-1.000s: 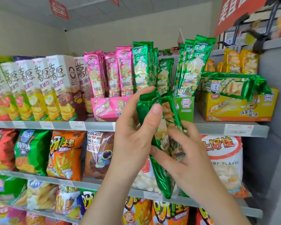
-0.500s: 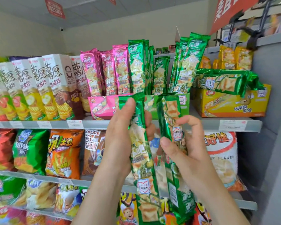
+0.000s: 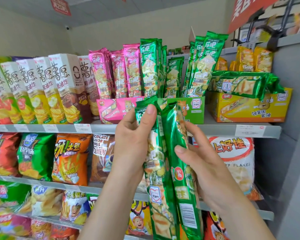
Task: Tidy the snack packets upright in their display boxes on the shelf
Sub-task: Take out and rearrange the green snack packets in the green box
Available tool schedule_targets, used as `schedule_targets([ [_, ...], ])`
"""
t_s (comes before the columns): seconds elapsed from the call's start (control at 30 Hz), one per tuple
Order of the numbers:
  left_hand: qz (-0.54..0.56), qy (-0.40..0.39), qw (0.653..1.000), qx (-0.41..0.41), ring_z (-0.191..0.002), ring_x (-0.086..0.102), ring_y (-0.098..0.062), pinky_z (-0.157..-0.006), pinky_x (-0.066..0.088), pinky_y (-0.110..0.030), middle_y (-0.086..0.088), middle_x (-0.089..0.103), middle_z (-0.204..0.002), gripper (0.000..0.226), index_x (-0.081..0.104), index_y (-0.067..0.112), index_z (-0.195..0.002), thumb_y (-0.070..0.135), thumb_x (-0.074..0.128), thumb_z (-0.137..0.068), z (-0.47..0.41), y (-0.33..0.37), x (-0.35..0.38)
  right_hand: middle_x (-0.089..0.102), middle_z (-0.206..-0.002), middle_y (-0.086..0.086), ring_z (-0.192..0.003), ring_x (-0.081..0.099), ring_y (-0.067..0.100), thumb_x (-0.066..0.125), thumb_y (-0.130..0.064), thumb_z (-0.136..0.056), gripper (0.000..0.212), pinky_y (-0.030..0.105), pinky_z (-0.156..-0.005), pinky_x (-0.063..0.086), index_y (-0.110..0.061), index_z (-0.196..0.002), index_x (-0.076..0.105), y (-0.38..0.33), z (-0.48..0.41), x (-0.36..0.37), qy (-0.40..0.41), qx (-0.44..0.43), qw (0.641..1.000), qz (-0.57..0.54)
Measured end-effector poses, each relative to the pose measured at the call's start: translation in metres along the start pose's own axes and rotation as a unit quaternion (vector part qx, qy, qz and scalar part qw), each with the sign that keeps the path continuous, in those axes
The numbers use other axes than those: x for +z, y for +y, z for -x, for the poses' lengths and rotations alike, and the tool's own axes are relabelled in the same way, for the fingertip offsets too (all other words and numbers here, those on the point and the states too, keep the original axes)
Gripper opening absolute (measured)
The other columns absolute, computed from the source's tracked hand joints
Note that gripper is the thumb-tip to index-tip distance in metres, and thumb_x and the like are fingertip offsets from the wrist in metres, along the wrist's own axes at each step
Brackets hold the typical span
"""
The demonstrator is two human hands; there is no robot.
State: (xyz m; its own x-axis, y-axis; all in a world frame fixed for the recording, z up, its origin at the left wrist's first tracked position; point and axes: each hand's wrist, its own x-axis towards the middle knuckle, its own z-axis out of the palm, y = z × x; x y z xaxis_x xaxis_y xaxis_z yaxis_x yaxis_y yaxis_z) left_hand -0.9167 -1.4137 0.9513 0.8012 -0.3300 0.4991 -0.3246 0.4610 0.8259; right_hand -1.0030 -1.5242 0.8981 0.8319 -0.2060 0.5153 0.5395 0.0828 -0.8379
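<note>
- The fingers (image 3: pixel 150 111) of my left hand (image 3: pixel 133 141) are curled round one green snack packet (image 3: pixel 158 187). The thumb presses its front just under the top seal, and the other fingers are hidden behind it.
- My right hand (image 3: pixel 206 167) grips a second green packet (image 3: pixel 171 134), with the thumb across its front and the fingers wrapped round its far edge.
- I hold both packets upright with their long sides touching. I judge I'm squaring them into one bundle, so they go in together and don't flop.
- The pair is not yet in a box. It hangs in front of the green display box (image 3: pixel 193 108), with the top seals overlapping the box's front wall.
- In that box, upright green packets (image 3: pixel 150 66) stand at the left end and leaning packets (image 3: pixel 203 63) tilt rightward at the right end. Lower ones sit between them, and that middle stretch looks like the open room.
- The front wall is the edge to mind: I would need to lift the bundle over it and then lower it straight down.
- The pink display box (image 3: pixel 111 110) stands against the left side of the green one.
- To the right, flat green packets (image 3: pixel 241 84) lie across the yellow display box (image 3: pixel 249 110), so I can't swing far either way.
- The shelf (image 3: pixel 215 129) lip runs just below the boxes.
</note>
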Motion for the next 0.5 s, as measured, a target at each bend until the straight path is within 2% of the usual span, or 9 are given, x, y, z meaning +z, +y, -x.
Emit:
schedule_targets([
  [0.03, -0.014, 0.009, 1.000, 0.007, -0.103, 0.067, -0.021, -0.094, 0.053, -0.046, -0.006, 0.071, -0.110, 0.068, 0.062, 0.010, -0.121, 0.054, 0.073, -0.071, 0.001, 0.000, 0.001, 0.069, -0.122, 0.000, -0.113, 0.065, 0.018, 0.066, -0.031, -0.086, 0.049, 0.025, -0.083, 0.055, -0.047, -0.129, 0.051, -0.001, 0.000, 0.000, 0.003, 0.002, 1.000, 0.009],
  [0.07, -0.026, 0.012, 0.999, 0.021, -0.100, 0.066, -0.012, -0.094, 0.053, -0.041, 0.004, 0.071, -0.106, 0.068, 0.060, 0.014, -0.125, 0.055, 0.072, -0.072, 0.001, -0.002, 0.001, 0.069, -0.122, -0.001, -0.114, 0.065, 0.017, 0.068, -0.035, -0.084, 0.051, 0.027, -0.086, 0.055, -0.052, -0.128, 0.049, -0.003, 0.001, 0.000, 0.008, 0.002, 1.000, 0.026],
  [0.13, -0.046, 0.022, 0.996, 0.069, -0.073, 0.056, 0.013, -0.073, 0.050, -0.011, 0.031, 0.060, -0.072, 0.031, 0.066, 0.041, -0.104, 0.051, 0.073, -0.075, 0.002, -0.003, 0.005, 0.067, -0.125, -0.005, -0.116, 0.063, 0.016, 0.070, -0.044, -0.080, 0.059, 0.037, -0.094, 0.054, -0.057, -0.130, 0.041, -0.003, 0.001, 0.001, 0.029, -0.013, 0.996, 0.088],
  [0.17, -0.057, 0.030, 0.995, 0.082, -0.065, 0.052, 0.018, -0.065, 0.045, -0.003, 0.035, 0.055, -0.062, 0.014, 0.065, 0.050, -0.088, 0.048, 0.070, -0.075, 0.004, -0.002, 0.009, 0.064, -0.129, -0.006, -0.119, 0.061, 0.015, 0.072, -0.049, -0.077, 0.065, 0.043, -0.099, 0.051, -0.059, -0.131, 0.038, -0.003, 0.001, 0.003, 0.043, -0.025, 0.991, 0.127],
  [0.2, -0.058, 0.027, 0.994, 0.092, -0.067, 0.052, 0.020, -0.065, 0.042, -0.001, 0.036, 0.056, -0.064, 0.012, 0.064, 0.052, -0.084, 0.046, 0.068, -0.075, 0.006, -0.006, 0.010, 0.060, -0.134, -0.009, -0.123, 0.057, 0.013, 0.074, -0.053, -0.074, 0.071, 0.047, -0.104, 0.046, -0.060, -0.132, 0.034, -0.003, 0.001, 0.005, 0.055, -0.035, 0.985, 0.157],
  [0.3, -0.031, 0.013, 0.994, 0.102, -0.086, 0.057, 0.020, -0.077, 0.044, -0.006, 0.035, 0.064, -0.085, 0.014, 0.065, 0.047, -0.096, 0.036, 0.068, -0.087, 0.013, -0.005, 0.019, 0.052, -0.139, -0.021, -0.130, 0.049, 0.004, 0.081, -0.052, -0.067, 0.086, 0.043, -0.107, 0.040, -0.057, -0.136, 0.031, 0.000, 0.002, 0.008, 0.077, -0.061, 0.976, 0.193],
  [0.37, -0.032, -0.008, 0.995, 0.090, -0.080, 0.060, 0.016, -0.074, 0.045, -0.007, 0.034, 0.065, -0.078, 0.032, 0.067, 0.054, -0.079, 0.025, 0.066, -0.091, 0.012, -0.004, 0.020, 0.052, -0.138, -0.022, -0.129, 0.048, 0.002, 0.083, -0.051, -0.064, 0.089, 0.042, -0.107, 0.040, -0.056, -0.137, 0.032, 0.000, 0.004, 0.007, 0.087, -0.064, 0.973, 0.204],
  [0.43, -0.010, -0.017, 0.998, 0.054, -0.080, 0.061, -0.013, -0.078, 0.045, -0.030, 0.013, 0.062, -0.074, 0.013, 0.065, 0.036, -0.071, 0.029, 0.071, -0.080, 0.005, -0.001, 0.017, 0.054, -0.136, -0.021, -0.126, 0.052, 0.003, 0.083, -0.052, -0.064, 0.089, 0.042, -0.105, 0.042, -0.056, -0.137, 0.032, -0.001, 0.005, 0.003, 0.080, -0.055, 0.972, 0.214],
  [0.5, 0.002, -0.024, 0.999, 0.033, -0.077, 0.048, -0.023, -0.076, 0.034, -0.045, -0.002, 0.052, -0.073, 0.015, 0.059, 0.025, -0.066, 0.032, 0.070, -0.073, -0.003, 0.003, 0.013, 0.055, -0.134, -0.023, -0.124, 0.053, 0.001, 0.082, -0.054, -0.064, 0.086, 0.038, -0.102, 0.043, -0.055, -0.136, 0.034, -0.003, 0.006, -0.002, 0.076, -0.048, 0.966, 0.244],
])
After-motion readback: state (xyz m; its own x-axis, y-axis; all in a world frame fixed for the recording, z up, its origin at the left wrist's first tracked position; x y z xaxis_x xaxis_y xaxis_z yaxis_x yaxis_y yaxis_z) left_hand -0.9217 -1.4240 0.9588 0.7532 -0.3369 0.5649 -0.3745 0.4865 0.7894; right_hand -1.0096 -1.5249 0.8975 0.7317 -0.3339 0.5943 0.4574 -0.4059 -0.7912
